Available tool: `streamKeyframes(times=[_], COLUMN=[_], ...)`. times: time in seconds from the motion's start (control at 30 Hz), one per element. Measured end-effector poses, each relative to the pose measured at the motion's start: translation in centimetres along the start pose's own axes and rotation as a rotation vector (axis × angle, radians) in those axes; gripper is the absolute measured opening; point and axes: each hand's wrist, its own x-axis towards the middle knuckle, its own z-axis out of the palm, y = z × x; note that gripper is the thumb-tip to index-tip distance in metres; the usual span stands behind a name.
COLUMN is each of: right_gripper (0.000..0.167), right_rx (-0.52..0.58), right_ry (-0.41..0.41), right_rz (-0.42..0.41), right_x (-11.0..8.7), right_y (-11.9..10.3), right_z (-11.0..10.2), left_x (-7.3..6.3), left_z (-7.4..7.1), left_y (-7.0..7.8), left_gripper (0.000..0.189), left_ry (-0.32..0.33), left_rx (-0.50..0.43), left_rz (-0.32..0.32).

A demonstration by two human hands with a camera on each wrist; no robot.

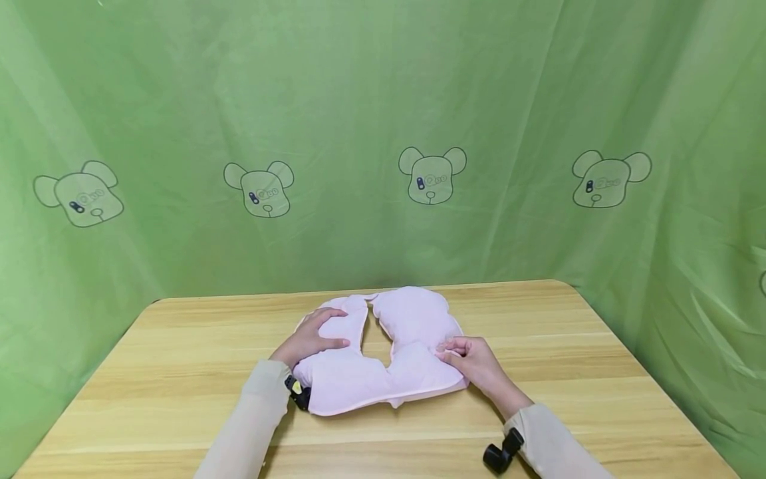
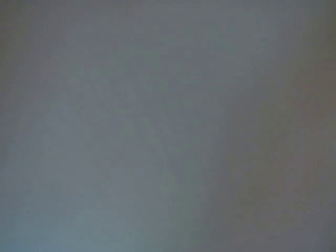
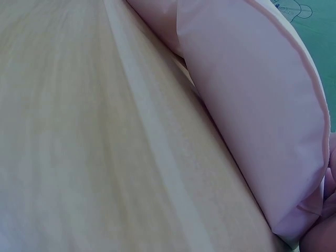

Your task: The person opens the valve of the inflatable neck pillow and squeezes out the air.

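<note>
A pale pink, puffy padded piece lies on the wooden table, with a narrow opening through its middle and a scalloped outline. My left hand rests on its left side, thumb and fingers spread over the fabric. On the right side, my right hand pinches the padding near the edge between thumb and fingers. From the right wrist, the padded piece shows its bulging side and seam, with part of the right hand at the frame's edge. The left wrist view is a dark grey blur, too close to show detail.
The wooden table extends around the padded piece on every side. Behind it hangs a green curtain printed with bear heads. Black wrist cameras sit on both wrists, the right one just above the table near its front.
</note>
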Motion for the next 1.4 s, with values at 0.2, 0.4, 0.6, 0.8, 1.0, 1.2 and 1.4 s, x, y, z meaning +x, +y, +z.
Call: streamKeyframes(times=[0.2, 0.4, 0.6, 0.8, 1.0, 1.2, 1.4], right_gripper=[0.011, 0.010, 0.012, 0.013, 0.015, 0.016, 0.016], right_rx=[0.001, 0.017, 0.061, 0.071, 0.088, 0.116, 0.098], right_ry=[0.006, 0.015, 0.005, 0.001, -0.015, -0.015, -0.021], right_rz=[-0.010, -0.006, -0.011, -0.003, -0.005, -0.033, -0.044], right_x=[0.1, -0.1, -0.2, -0.4, -0.5, -0.5, -0.5], right_y=[-0.1, 0.2, 0.6, 0.6, 0.7, 0.5, 0.2], right_z=[-0.1, -0.1, -0.1, -0.1, -0.1, -0.1, -0.1], left_x=[0.3, 0.3, -0.1, -1.2, -2.4, -3.4, -4.0], left_z=[0.0, 0.0, -0.4, -1.4, -2.2, -2.3, -2.0], left_y=[-0.1, 0.0, 0.0, 0.5, 1.4, 2.0, 2.1], left_gripper=[0.057, 0.057, 0.059, 0.059, 0.050, 0.047, 0.044], left_ry=[0.006, -0.014, -0.050, -0.133, -0.173, -0.199, -0.182], left_rx=[0.006, -0.034, -0.058, -0.151, -0.112, -0.110, -0.114], left_rz=[-0.002, 0.007, 0.043, 0.026, 0.082, 0.092, 0.126])
